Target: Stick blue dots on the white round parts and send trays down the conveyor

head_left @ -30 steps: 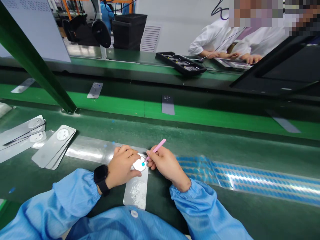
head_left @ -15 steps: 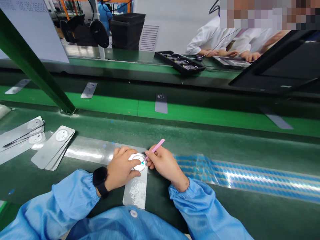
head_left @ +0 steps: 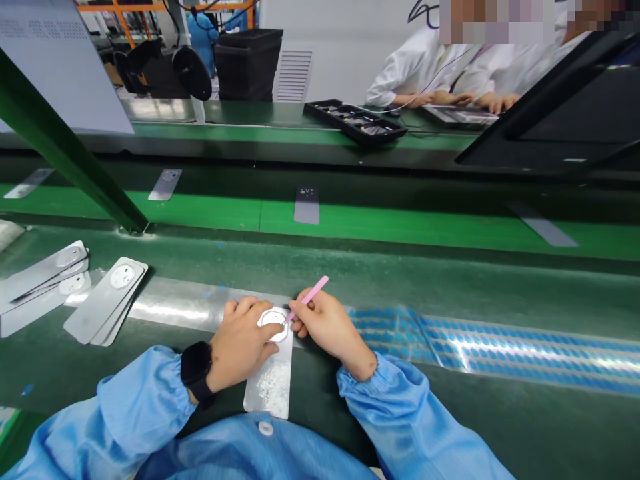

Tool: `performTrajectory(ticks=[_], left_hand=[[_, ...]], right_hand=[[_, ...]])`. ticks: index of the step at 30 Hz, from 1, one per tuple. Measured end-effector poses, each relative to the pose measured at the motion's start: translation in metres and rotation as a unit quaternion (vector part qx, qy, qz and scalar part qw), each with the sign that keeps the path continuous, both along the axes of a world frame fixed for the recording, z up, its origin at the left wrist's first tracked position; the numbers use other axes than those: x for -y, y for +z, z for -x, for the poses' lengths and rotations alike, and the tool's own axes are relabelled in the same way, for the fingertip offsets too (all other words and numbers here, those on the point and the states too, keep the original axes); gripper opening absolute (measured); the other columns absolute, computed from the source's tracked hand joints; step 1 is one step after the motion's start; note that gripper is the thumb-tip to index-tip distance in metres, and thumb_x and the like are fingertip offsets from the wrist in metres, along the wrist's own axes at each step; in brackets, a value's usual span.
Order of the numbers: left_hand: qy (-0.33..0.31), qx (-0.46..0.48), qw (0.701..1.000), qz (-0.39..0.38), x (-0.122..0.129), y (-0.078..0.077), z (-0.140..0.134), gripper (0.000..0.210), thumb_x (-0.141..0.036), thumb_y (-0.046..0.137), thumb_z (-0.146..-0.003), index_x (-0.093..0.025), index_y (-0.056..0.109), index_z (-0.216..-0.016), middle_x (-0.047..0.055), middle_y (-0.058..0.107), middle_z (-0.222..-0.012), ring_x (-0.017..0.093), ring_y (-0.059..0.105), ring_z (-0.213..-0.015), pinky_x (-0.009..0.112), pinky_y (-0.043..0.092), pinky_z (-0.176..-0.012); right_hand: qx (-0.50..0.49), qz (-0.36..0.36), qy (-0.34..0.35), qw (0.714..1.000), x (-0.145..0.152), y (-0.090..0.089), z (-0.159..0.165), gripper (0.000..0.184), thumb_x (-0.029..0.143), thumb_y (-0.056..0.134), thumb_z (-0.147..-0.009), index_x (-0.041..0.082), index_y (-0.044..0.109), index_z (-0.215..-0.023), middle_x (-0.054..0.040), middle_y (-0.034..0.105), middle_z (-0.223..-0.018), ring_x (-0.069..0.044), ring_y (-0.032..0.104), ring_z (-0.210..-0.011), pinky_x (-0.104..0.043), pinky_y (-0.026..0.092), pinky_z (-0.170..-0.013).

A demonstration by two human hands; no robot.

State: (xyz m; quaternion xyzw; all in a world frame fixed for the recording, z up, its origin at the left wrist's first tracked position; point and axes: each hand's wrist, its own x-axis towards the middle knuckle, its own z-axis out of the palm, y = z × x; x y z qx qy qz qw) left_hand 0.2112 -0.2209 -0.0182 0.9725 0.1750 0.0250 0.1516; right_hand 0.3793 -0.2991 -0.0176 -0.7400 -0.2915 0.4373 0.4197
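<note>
A flat silver-grey panel (head_left: 269,387) with a white ring around a circular area (head_left: 265,316) at its far end lies on the green bench before me. My left hand (head_left: 245,343) rests on its left side, thumb and forefinger apart, the forefinger reaching onto the ring. My right hand (head_left: 325,327) pinches slim pink tweezers (head_left: 315,289) like a pen. Their tip meets the ring beside my left forefinger, with a small trace of blue there. Beneath and beside the panel runs a clear strip (head_left: 175,307), its right part covered in rows of blue dots (head_left: 500,347).
To the left lie a fanned stack of similar panels (head_left: 103,307) and another pile (head_left: 40,273). Spaced panels (head_left: 307,205) sit on the bright green belt (head_left: 375,230) beyond. A green post (head_left: 90,153) rises at left; a dark monitor (head_left: 565,113) stands at right. Co-workers sit behind.
The panels on the belt have shifted left. My hands hold nearly the same place; the blue spot at the tweezers' tip shows less now. The view has tilted slightly.
</note>
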Motion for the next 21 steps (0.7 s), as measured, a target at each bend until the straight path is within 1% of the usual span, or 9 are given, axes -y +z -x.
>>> performTrajectory(ticks=[3, 5, 11, 17, 19, 21], left_hand=[[0.003, -0.021, 1.000, 0.003, 0.001, 0.003, -0.001, 0.027, -0.034, 0.070, -0.081, -0.032, 0.066, -0.108, 0.007, 0.055, -0.128, 0.031, 0.043, -0.114, 0.047, 0.035, -0.086], [0.006, -0.031, 0.999, 0.004, 0.001, 0.004, -0.001, 0.027, -0.034, 0.069, -0.081, -0.033, 0.066, -0.108, 0.006, 0.054, -0.129, 0.031, 0.043, -0.114, 0.047, 0.035, -0.086], [0.001, -0.039, 0.999, -0.007, 0.002, 0.002, -0.001, 0.028, -0.033, 0.067, -0.084, -0.034, 0.065, -0.111, 0.007, 0.052, -0.129, 0.032, 0.041, -0.114, 0.049, 0.035, -0.086], [0.010, -0.037, 0.999, -0.008, 0.002, 0.000, 0.000, 0.028, -0.031, 0.068, -0.083, -0.035, 0.067, -0.110, 0.007, 0.050, -0.130, 0.034, 0.039, -0.114, 0.048, 0.035, -0.084], [0.010, -0.031, 0.999, 0.004, 0.001, 0.001, -0.001, 0.026, -0.028, 0.070, -0.081, -0.034, 0.068, -0.106, 0.007, 0.051, -0.129, 0.034, 0.038, -0.115, 0.048, 0.035, -0.085], [0.018, -0.033, 0.999, 0.019, 0.000, 0.003, -0.004, 0.023, -0.025, 0.072, -0.078, -0.029, 0.068, -0.100, 0.007, 0.052, -0.127, 0.034, 0.037, -0.117, 0.049, 0.035, -0.087]], right_hand=[[-0.086, -0.031, -0.034, 0.995, -0.001, -0.002, -0.003, 0.017, 0.030, 0.062, -0.078, 0.018, 0.051, -0.072, 0.0016, 0.062, -0.050, -0.012, 0.057, -0.040, -0.021, 0.045, -0.038], [-0.118, -0.052, -0.041, 0.991, -0.001, -0.004, -0.003, 0.022, 0.035, 0.065, -0.074, 0.018, 0.052, -0.071, 0.0013, 0.061, -0.050, -0.012, 0.056, -0.039, -0.020, 0.044, -0.037], [-0.142, -0.079, -0.030, 0.986, -0.001, -0.008, -0.005, 0.032, 0.044, 0.068, -0.069, 0.018, 0.051, -0.067, 0.0010, 0.059, -0.048, -0.011, 0.056, -0.038, -0.020, 0.045, -0.036], [-0.138, -0.091, -0.020, 0.986, -0.001, -0.017, -0.007, 0.029, 0.043, 0.068, -0.071, 0.018, 0.052, -0.069, -0.0003, 0.062, -0.052, -0.013, 0.059, -0.041, -0.020, 0.046, -0.036], [-0.146, -0.093, -0.024, 0.985, -0.002, -0.017, -0.006, 0.029, 0.042, 0.069, -0.070, 0.018, 0.052, -0.068, -0.0003, 0.062, -0.051, -0.013, 0.058, -0.041, -0.020, 0.046, -0.036], [-0.165, -0.095, -0.033, 0.981, -0.003, -0.016, -0.006, 0.030, 0.042, 0.070, -0.069, 0.018, 0.052, -0.067, 0.0000, 0.061, -0.048, -0.012, 0.057, -0.039, -0.019, 0.046, -0.035]])
